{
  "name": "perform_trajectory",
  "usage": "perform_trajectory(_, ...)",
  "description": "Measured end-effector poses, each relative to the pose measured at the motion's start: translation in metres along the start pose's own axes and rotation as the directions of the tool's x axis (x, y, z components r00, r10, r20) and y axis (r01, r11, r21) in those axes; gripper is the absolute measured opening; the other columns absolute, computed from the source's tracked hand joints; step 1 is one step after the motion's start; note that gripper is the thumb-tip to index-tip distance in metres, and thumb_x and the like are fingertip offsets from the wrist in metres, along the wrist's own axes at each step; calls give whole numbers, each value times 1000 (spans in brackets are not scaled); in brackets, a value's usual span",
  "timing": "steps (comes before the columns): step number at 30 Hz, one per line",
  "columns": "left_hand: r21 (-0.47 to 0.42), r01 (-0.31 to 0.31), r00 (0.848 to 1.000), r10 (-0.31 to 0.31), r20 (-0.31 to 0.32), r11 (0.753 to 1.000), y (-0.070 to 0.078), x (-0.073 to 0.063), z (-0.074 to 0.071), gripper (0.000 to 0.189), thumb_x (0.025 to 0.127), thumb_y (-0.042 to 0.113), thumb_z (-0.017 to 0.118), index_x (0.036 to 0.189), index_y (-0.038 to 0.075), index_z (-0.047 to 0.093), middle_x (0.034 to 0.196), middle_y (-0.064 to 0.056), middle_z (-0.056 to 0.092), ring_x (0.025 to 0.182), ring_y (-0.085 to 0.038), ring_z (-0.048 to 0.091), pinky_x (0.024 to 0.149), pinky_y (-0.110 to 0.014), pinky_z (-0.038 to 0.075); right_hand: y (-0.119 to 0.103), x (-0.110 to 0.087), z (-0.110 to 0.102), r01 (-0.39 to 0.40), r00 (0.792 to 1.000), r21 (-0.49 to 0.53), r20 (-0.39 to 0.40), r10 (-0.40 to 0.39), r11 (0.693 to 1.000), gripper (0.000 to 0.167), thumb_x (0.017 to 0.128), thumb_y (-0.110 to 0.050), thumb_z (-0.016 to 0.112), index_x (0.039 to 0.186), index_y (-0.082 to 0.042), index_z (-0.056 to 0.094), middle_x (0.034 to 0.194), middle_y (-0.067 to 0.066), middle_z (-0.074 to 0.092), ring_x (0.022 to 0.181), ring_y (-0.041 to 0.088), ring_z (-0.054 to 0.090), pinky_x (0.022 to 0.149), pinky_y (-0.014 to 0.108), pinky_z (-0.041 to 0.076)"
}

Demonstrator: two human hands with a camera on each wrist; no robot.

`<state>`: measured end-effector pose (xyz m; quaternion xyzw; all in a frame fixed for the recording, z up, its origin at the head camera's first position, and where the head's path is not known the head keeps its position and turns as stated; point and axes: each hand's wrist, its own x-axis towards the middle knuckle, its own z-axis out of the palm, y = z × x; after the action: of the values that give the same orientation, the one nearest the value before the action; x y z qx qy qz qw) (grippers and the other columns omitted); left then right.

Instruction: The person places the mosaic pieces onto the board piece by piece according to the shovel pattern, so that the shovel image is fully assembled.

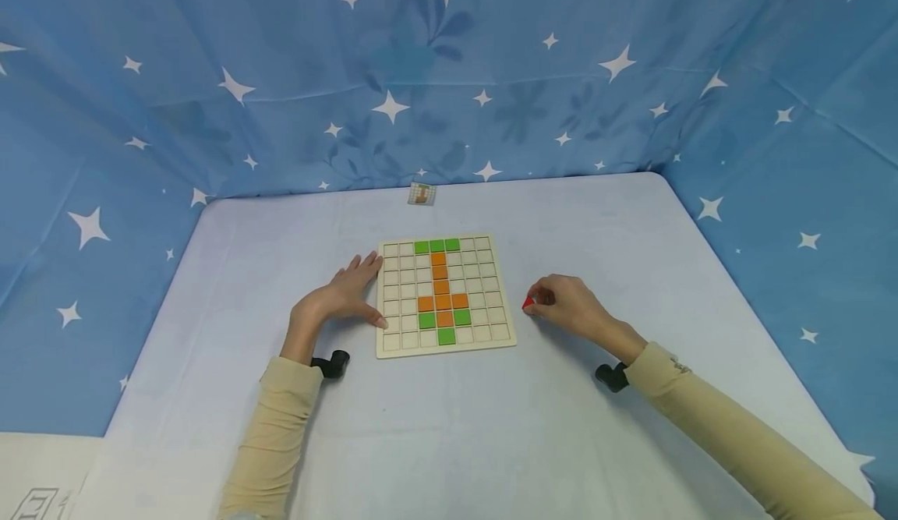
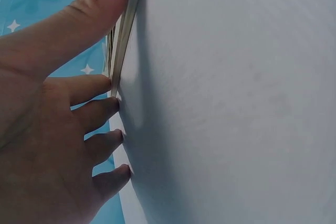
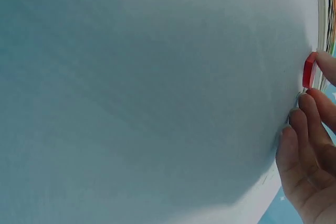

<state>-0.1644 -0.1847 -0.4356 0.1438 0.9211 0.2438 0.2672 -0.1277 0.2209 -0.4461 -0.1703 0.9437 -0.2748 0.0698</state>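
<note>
In the head view a square grid board (image 1: 484,325) lies on the white table, with green tiles (image 1: 446,336) and orange tiles (image 1: 440,272) set in its cells. My left hand (image 1: 344,290) rests at the board's left edge, fingers spread and thumb on its lower left border. In the left wrist view the left hand (image 2: 58,119) has its thumb against the board's edge (image 2: 128,30). To the right of the board my right hand (image 1: 571,305) pinches a small red tile (image 1: 528,302) between thumb and fingers. The right wrist view shows this red tile (image 3: 310,71) held at the fingertips (image 3: 325,64).
A small picture card (image 1: 422,193) with a similar tile pattern lies behind the board, near the table's far edge. Blue curtains (image 1: 316,68) with white stars surround the table (image 1: 435,434). Black wrist devices (image 1: 331,364) sit below both hands.
</note>
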Motion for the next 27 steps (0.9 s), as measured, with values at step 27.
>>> perform_trajectory(27,-5,6,1000,-6,-11,1000,0,2,3,126,77,34,91,165,2,7,173,-18,-2,159,-40,-8,129,-58,-1,-4,8,4,78,996,111,23,-81,991,15,89,-2,77,101,-7,72,96,6,73,76,14,60,68,26,54)
